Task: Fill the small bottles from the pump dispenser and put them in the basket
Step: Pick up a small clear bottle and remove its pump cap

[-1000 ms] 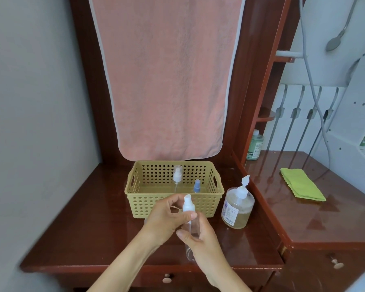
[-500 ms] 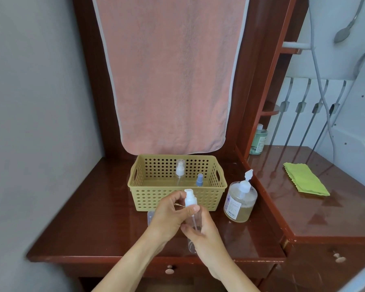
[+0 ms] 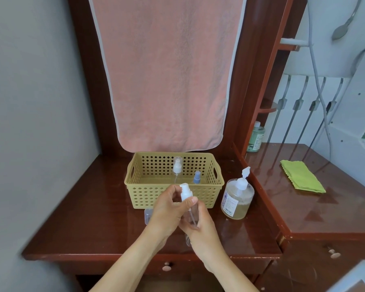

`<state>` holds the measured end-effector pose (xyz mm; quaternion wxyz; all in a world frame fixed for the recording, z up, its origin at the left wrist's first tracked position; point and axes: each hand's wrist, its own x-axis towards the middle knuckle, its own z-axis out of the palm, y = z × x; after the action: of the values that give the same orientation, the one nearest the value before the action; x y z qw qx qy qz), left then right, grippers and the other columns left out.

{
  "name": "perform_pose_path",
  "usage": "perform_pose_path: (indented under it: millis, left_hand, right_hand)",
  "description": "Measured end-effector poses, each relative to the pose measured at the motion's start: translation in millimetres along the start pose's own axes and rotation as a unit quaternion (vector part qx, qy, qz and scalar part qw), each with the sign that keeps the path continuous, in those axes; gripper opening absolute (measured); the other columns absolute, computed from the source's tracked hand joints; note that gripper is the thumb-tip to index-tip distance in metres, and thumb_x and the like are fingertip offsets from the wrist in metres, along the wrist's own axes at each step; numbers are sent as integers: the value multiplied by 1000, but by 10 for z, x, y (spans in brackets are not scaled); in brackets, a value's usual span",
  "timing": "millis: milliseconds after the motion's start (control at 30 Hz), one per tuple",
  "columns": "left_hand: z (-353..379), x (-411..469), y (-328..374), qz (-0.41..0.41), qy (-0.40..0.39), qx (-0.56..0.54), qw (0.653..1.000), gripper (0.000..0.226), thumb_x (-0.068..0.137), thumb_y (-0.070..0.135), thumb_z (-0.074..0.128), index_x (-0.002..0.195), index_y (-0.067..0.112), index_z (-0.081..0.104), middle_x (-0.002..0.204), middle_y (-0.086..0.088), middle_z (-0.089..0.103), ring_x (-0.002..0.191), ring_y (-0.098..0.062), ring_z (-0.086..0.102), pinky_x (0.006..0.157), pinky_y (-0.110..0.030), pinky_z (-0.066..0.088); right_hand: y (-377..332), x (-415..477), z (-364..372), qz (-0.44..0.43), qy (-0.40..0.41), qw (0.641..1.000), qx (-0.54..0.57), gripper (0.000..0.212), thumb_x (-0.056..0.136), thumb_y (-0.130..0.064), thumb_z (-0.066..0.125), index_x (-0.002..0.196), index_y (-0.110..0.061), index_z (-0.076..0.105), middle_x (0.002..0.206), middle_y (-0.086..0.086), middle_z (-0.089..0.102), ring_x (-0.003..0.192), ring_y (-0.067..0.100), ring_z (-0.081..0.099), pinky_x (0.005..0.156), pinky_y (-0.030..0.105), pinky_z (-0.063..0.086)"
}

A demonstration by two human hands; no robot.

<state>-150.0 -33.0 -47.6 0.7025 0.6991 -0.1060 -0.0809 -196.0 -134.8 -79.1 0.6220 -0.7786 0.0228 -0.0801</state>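
A small clear bottle [image 3: 191, 211] with a white pump top [image 3: 185, 191] is held upright in front of the basket. My right hand [image 3: 200, 228] grips its body from below. My left hand [image 3: 169, 207] pinches the white top with thumb and fingers. The tan perforated basket [image 3: 173, 199] holds two small bottles, one with a clear-white sprayer [image 3: 177, 167] and one with a blue cap [image 3: 196, 177]. The pump dispenser [image 3: 237, 199], part full of yellowish liquid, stands right of the basket. Another small clear bottle [image 3: 148, 216] peeks out behind my left hand.
A pink towel [image 3: 167, 70] hangs behind the basket. On the raised right-hand desk lie a green cloth [image 3: 301, 177] and, at the back, a green bottle [image 3: 255, 139]. A grey wall stands to the left. Drawer knobs [image 3: 166, 266] sit below the table edge.
The camera view has drifted slightly; both hands stay on the small bottle, with the left fingers shifting round its white top.
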Motion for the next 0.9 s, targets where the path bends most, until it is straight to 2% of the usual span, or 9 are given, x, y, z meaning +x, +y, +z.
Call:
perform_pose_path:
  millis: [67, 133, 300, 400, 567, 667, 767, 833, 900]
  left_hand:
    - [-63, 5, 22, 4, -59, 17, 998, 14, 88, 16, 66, 102, 14, 65, 100, -10, 69, 93, -19, 65, 84, -29, 51]
    - [-112, 13, 44, 12, -92, 34, 995, 8, 89, 11, 64, 95, 9, 68, 95, -14, 68, 87, -16, 63, 85, -28, 48]
    - [-51, 43, 93, 9, 7, -12, 1000, 14, 78, 8, 74, 88, 9, 65, 82, -4, 63, 76, -11, 58, 71, -19, 48]
    - [-69, 66, 173, 35, 37, -37, 998, 16, 79, 12, 74, 91, 13, 63, 83, 2, 66, 80, -11, 61, 77, -24, 52]
    - [-287, 144, 411, 112, 130, -109, 979, 9, 89, 11, 64, 95, 6, 67, 88, -13, 65, 79, -19, 62, 79, -34, 56]
    - [-467, 205, 488, 147, 172, -113, 967, 8, 90, 17, 64, 93, 15, 70, 89, -13, 67, 81, -20, 62, 83, -38, 53]
    - [-482, 251, 371, 153, 164, 126, 966, 11, 86, 26, 67, 92, 17, 70, 81, -13, 67, 69, -15, 57, 72, -39, 51]
    - [-314, 214, 161, 134, 88, 312, 936, 23, 85, 25, 68, 106, 16, 66, 86, -8, 66, 74, -19, 60, 72, -36, 48]
    - [-145, 185, -117, 111, 36, 455, 883, 36, 87, 26, 65, 119, 14, 55, 102, -5, 66, 92, -24, 63, 77, -35, 46]
  right_hand:
    - [10, -11, -26, 14, -2, 1000, 4, 36, 87, -15, 65, 113, -34, 49, 107, -11, 64, 99, -1, 60, 85, 21, 48]
    - [19, -21, -44, 23, -7, 1000, 5, 36, 87, -12, 65, 113, -31, 50, 106, -11, 64, 97, -5, 59, 81, 16, 44]
    - [19, -12, -14, 26, 7, 1000, -13, 36, 85, -12, 67, 110, -31, 50, 101, -6, 63, 92, -1, 59, 77, 15, 44]
    - [46, -38, -25, 37, 14, 999, -12, 35, 85, -12, 67, 111, -29, 50, 98, -9, 63, 88, -2, 59, 77, 14, 44]
    - [84, -85, -129, 56, 28, 997, -34, 37, 86, -12, 66, 113, -30, 48, 97, -5, 58, 92, 5, 56, 77, 15, 44]
    - [114, -111, -222, 68, 45, 996, -37, 37, 87, -11, 65, 112, -33, 49, 95, -8, 58, 92, 5, 57, 79, 17, 45]
    - [123, -123, -294, 75, 76, 994, -5, 36, 86, -9, 65, 109, -33, 52, 98, -3, 62, 89, 10, 60, 74, 18, 47]
    - [96, -118, -305, 75, 89, 993, 14, 36, 86, -8, 65, 111, -31, 53, 100, 3, 63, 82, 10, 59, 66, 22, 51]
    - [58, -114, -299, 73, 88, 993, 33, 39, 87, -7, 64, 117, -29, 53, 99, 6, 63, 73, 8, 56, 63, 31, 53]
